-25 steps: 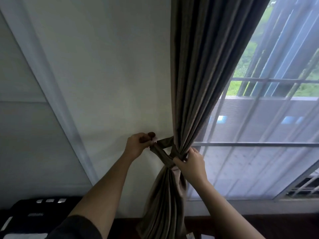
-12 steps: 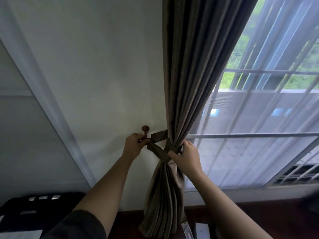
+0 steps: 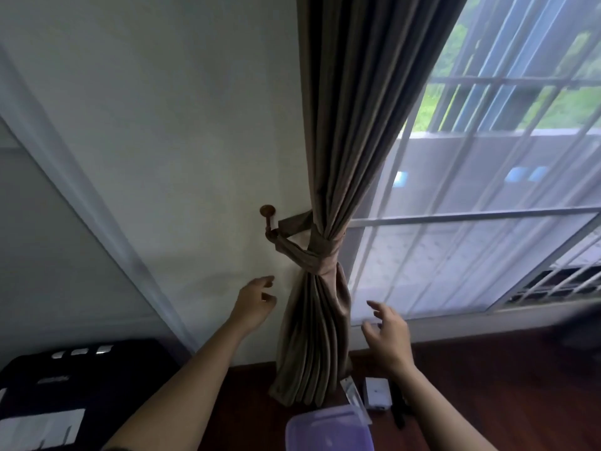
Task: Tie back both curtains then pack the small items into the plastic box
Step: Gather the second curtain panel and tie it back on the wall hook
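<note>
Just changed: both hands have let go of the tieback [image 3: 312, 255] and dropped below it; half a second ago the left pinched its loop at the hook and the right held the gathered cloth
Left hand [image 3: 253, 304]: at 7 o'clock of the knot, clear of the fabric, grip wide and empty
Right hand [image 3: 387, 336]: at 5 o'clock of the knot, apart from the cloth, grip wide, holding nothing
Curtain [image 3: 341, 125]: cinched at the waist by the tieback, whose loop sits on the wall hook [image 3: 268, 211] at 9 o'clock; it holds unaided
Meaning: this curtain looks done; the other is out of view, so I cannot tell
Plastic box [image 3: 328, 431]: at 6 o'clock of the view on the worktop [image 3: 487, 385], purple top showing
Small items: white block [image 3: 376, 393] and dark piece [image 3: 398, 408] lie at the box's 1 o'clock, not yet packed
</note>
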The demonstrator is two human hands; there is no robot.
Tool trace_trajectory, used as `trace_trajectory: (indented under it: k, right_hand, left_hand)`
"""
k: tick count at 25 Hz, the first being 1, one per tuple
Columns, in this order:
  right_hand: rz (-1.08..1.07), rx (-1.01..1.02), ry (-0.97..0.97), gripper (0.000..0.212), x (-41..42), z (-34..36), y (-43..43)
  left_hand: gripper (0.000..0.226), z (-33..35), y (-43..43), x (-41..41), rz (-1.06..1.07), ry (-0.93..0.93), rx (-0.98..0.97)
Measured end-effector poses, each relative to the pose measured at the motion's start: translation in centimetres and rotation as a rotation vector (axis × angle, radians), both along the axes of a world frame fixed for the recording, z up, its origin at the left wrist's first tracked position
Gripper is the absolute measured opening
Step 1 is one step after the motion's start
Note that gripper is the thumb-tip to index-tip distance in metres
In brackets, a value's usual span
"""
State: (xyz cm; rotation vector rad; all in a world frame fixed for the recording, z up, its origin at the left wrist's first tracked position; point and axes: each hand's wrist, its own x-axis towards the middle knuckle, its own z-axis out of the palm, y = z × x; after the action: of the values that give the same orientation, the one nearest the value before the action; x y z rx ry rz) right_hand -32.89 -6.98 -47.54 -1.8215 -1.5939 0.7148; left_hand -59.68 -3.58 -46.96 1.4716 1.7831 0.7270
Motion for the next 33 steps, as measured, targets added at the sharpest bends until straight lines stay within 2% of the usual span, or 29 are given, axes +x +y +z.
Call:
trace_trajectory:
  k: [2,5,6,7,9,11,13,15,17,18,20,21,23,24,25,27,29,30,32,33]
  right_hand:
    - [0.092,-0.049,-0.021,0.046,-0.7,-1.6,-0.3]
    - [0.274,-0.089,0.015,0.079,-2.0,-1.7,1.6]
    - [0.295,-0.109,0.023,0.082,-2.4,-1.8,2.5]
    - [0.307,-0.118,0.017,0.074,-2.8,-1.9,3.4]
    - [0.367,-0.13,-0.054,0.036,-3.4,-2.3,4.2]
    - [0.476,-0.124,-0.095,0.018,-3.3,-2.5,4.1]
    - [0.524,-0.063,-0.172,0.015,-1.9,-2.5,3.8]
    - [0.372,0.077,-0.252,0.017,-0.2,-2.5,4.4]
    - [0.29,0.124,-0.273,0.022,0.3,-2.6,4.9]
    - [0.336,0.105,-0.273,0.026,0.1,-3.1,4.8]
    - [0.462,-0.001,-0.142,0.034,-0.3,-4.3,3.6]
    - [0.49,-0.057,0.002,0.039,0.0,-4.4,3.0]
    - [0.464,-0.087,0.302,0.044,0.9,-4.5,2.6]
    - [0.433,-0.067,0.379,0.046,1.2,-4.3,2.9]
    - [0.41,-0.056,0.375,0.049,1.2,-4.0,3.4]
    - [0.449,-0.079,0.31,0.059,0.7,-3.3,4.6]
    - [0.475,-0.099,0.266,0.06,-0.2,-2.7,5.4]
    - [0.473,-0.062,0.224,0.049,-0.6,-2.9,5.6]
    - [0.437,0.079,0.072,0.011,-1.3,-3.3,5.2]
    - [0.395,0.14,0.019,0.014,-1.4,-3.7,4.7]
  left_hand:
    - [0.075,-1.5,0.4,0.7,-0.156,0.021,-0.112]
    - [0.1,-3.1,1.2,2.2,-0.291,-0.017,-0.166]
    - [0.099,-3.6,1.1,2.7,-0.313,-0.069,-0.165]
    - [0.091,-3.9,0.9,3.3,-0.313,-0.092,-0.146]
    - [0.063,-4.6,-0.1,4.7,-0.267,-0.032,-0.083]
    - [0.039,-5.4,-1.8,5.7,-0.201,0.044,-0.004]
    - [0.027,-5.7,-3.0,5.5,-0.068,0.234,0.059]
    - [0.019,-5.4,-2.8,3.9,0.091,0.48,0.132]
    - [0.019,-5.4,-1.4,2.7,0.164,0.565,0.149]
    - [0.02,-5.7,-0.9,2.5,0.185,0.51,0.149]
    - [0.032,-6.1,-1.1,3.6,0.244,0.192,0.159]
    - [0.039,-6.7,-1.9,4.6,0.271,0.032,0.181]
    - [0.041,-7.7,-4.1,6.1,0.291,-0.129,0.261]
    - [0.04,-8.0,-4.8,6.6,0.265,-0.14,0.287]
    - [0.043,-8.3,-5.1,6.9,0.229,-0.137,0.29]
    - [0.052,-8.3,-4.5,7.2,0.189,-0.091,0.22]
    - [0.046,-8.1,-3.4,7.5,0.196,-0.019,0.154]
    - [0.036,-8.0,-3.2,7.9,0.179,0.056,0.141]
    - [0.021,-8.1,-3.8,8.2,0.14,0.209,0.167]
    - [0.018,-8.3,-4.3,7.9,0.15,0.277,0.185]
